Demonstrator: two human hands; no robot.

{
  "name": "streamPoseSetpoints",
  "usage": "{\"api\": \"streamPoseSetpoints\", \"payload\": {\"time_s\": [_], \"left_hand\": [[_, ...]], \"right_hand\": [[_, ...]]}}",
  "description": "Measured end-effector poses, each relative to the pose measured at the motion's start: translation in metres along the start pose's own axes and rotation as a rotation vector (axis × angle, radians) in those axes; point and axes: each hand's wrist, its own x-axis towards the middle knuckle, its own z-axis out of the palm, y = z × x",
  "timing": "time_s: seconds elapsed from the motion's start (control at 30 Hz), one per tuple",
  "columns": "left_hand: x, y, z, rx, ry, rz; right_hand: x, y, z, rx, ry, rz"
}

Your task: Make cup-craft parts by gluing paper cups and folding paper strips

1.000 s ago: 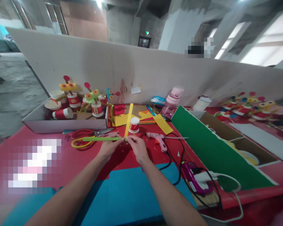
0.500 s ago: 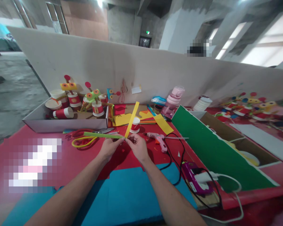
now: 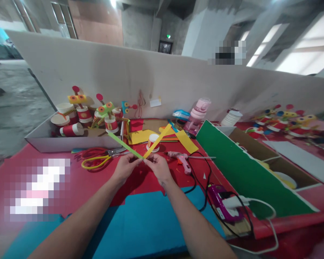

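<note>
My left hand (image 3: 126,168) is closed in a pinch on a green paper strip (image 3: 124,144), which slants up to the left. In my right hand (image 3: 159,169) the fingers pinch a yellow paper strip (image 3: 160,139) that slants up to the right. The two strips meet at my fingertips in a V; whether they are joined there I cannot tell. Just behind the yellow strip stands a small paper cup (image 3: 152,139). A pink glue gun (image 3: 181,160) lies right of my right hand. Yellow-handled scissors (image 3: 95,162) rest left of my left hand.
A white tray (image 3: 75,143) at the left holds paper-cup figures (image 3: 106,108). Yellow paper sheets (image 3: 187,141) lie behind my hands. To the right are a green-sided box (image 3: 245,172), a purple power strip (image 3: 224,205) and cords. Blue board (image 3: 148,223) lies under my forearms.
The green strip has swung from nearly level to slanting upward. The yellow strip has tilted further right, now crossing in front of the cup. Both hands stay together in nearly the same place.
</note>
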Motion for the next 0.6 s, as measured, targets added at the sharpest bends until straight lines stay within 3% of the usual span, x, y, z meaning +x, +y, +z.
{"api": "streamPoseSetpoints", "payload": {"time_s": [0.17,0.37,0.53,0.6], "left_hand": [[0.0009,-0.0014,-0.0013,0.064,0.009,0.034],[-0.0006,0.0021,0.0009,-0.091,-0.028,0.022],[0.0005,0.0001,-0.0011,-0.105,-0.020,0.038],[0.0007,0.0002,-0.0016,-0.121,-0.043,0.022]], "right_hand": [[-0.0001,-0.0008,0.0013,0.026,-0.014,0.012],[-0.0033,0.0000,0.0091,0.014,0.060,-0.070],[-0.0012,0.0021,0.0051,-0.016,-0.054,-0.063],[0.0007,0.0013,0.0017,-0.001,-0.037,-0.048]]}}
